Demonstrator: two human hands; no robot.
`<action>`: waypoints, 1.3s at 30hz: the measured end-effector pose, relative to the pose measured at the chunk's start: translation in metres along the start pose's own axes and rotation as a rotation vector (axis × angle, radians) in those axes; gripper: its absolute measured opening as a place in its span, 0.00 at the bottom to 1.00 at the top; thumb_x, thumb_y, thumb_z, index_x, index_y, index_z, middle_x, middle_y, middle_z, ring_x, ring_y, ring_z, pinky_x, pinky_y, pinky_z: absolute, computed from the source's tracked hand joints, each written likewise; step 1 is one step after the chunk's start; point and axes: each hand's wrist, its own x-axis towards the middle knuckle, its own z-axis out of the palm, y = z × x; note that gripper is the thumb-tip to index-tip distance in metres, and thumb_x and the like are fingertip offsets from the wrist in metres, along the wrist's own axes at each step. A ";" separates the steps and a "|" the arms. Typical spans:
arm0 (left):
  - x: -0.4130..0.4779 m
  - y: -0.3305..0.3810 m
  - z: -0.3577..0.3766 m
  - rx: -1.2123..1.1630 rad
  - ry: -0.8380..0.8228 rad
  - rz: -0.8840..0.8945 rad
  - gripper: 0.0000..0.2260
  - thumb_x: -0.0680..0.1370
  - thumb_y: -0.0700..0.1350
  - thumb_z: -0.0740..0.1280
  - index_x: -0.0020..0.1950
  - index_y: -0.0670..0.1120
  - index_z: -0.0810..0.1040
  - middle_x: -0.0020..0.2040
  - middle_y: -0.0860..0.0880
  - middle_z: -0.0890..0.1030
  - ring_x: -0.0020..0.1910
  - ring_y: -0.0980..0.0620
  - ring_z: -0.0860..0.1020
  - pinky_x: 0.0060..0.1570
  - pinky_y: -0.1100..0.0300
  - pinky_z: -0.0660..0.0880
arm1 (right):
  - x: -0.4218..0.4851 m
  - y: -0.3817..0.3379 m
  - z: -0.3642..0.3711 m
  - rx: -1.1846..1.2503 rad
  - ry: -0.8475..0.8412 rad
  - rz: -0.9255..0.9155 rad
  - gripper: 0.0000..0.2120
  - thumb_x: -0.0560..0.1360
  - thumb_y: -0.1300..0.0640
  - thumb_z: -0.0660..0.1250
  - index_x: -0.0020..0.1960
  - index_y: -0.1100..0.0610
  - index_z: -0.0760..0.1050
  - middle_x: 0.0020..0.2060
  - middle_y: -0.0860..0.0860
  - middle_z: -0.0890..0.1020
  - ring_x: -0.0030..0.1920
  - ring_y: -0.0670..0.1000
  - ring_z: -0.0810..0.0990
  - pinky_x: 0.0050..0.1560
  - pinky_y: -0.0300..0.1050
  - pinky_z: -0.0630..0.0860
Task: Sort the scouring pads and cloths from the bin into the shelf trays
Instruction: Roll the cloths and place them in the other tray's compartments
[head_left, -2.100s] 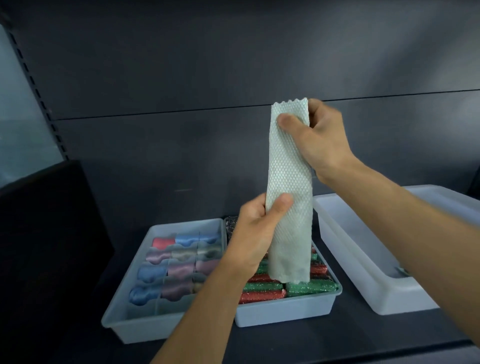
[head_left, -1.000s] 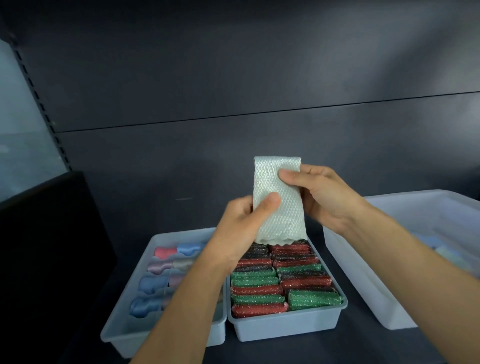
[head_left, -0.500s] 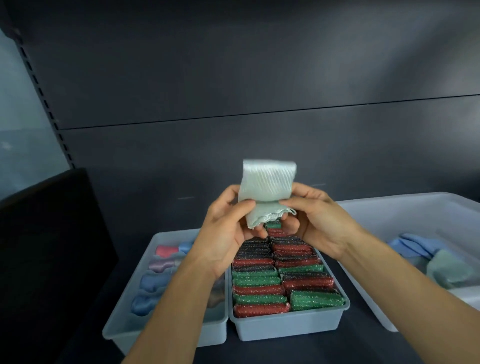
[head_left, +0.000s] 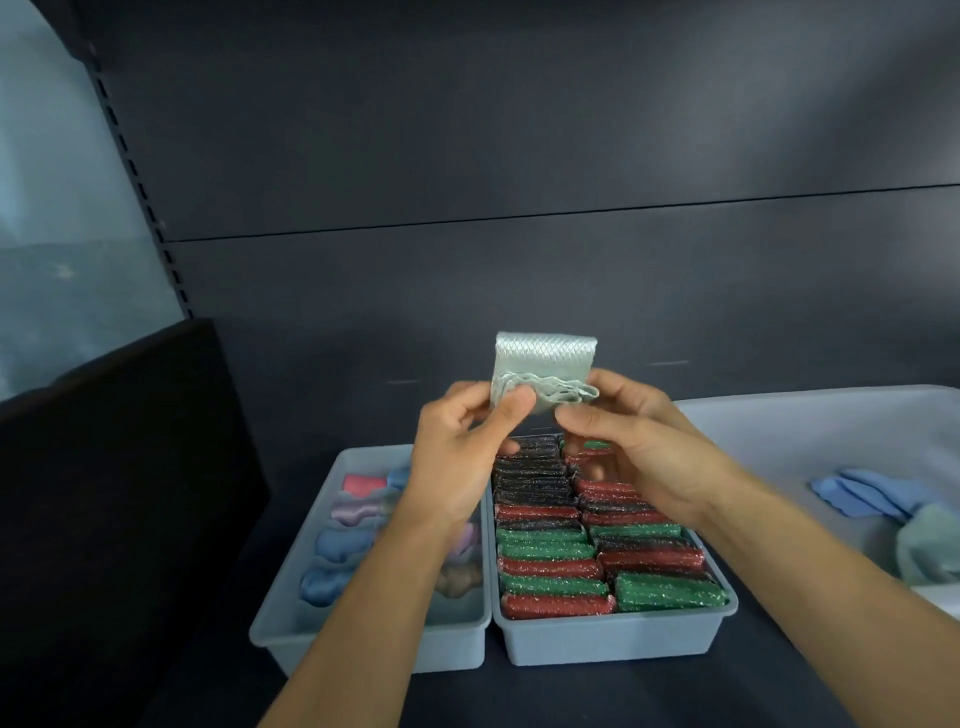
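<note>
Nearest, the pad tray (head_left: 613, 644) on the shelf: scouring pads (head_left: 550, 566) in red, green and black rows, packed full. No change over the last two seconds. Touching its left wall, the cloth tray (head_left: 374, 649), with rolled cloths in its compartments and the front slots looking free. Also unchanged.

Above the pad tray's far end: the pale green cloth (head_left: 543, 364). Two seconds ago it hung as one long strip stretched between the hands. It has since been doubled over into a short thick packet, fold uppermost, wavy loose edges at the bottom. Reading: folding about done, and the cloth is probably bound for the cloth tray.

Left grip (head_left: 457, 457): thumb and fingers closed in a pinch on the packet's lower left corner. Right grip (head_left: 639, 457): thumb lying under the loose edges, fingers curled behind, holding the right side.

Beyond and right of the pad tray: the bin (head_left: 779, 415), with loose cloths (head_left: 872, 496), blue and pale green, left inside. More to sort.
</note>
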 end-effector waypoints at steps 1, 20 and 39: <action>-0.001 0.000 -0.002 0.005 0.004 -0.004 0.09 0.73 0.48 0.71 0.49 0.46 0.84 0.45 0.47 0.84 0.39 0.55 0.80 0.39 0.63 0.78 | 0.000 0.002 0.003 -0.071 0.056 -0.023 0.13 0.69 0.56 0.73 0.54 0.53 0.80 0.42 0.50 0.81 0.37 0.47 0.78 0.31 0.42 0.71; -0.023 -0.023 -0.121 0.133 -0.166 -0.239 0.08 0.77 0.38 0.65 0.40 0.46 0.79 0.39 0.48 0.79 0.37 0.52 0.80 0.41 0.59 0.77 | 0.031 0.051 0.090 -0.217 0.031 -0.007 0.09 0.75 0.58 0.69 0.41 0.62 0.83 0.35 0.57 0.81 0.35 0.52 0.73 0.35 0.42 0.71; -0.073 -0.088 -0.235 0.815 -0.185 -0.199 0.23 0.71 0.37 0.74 0.55 0.64 0.76 0.55 0.62 0.73 0.58 0.68 0.73 0.59 0.74 0.67 | 0.065 0.154 0.186 -0.916 -0.272 0.205 0.09 0.64 0.49 0.76 0.41 0.49 0.81 0.36 0.45 0.82 0.39 0.47 0.80 0.48 0.48 0.78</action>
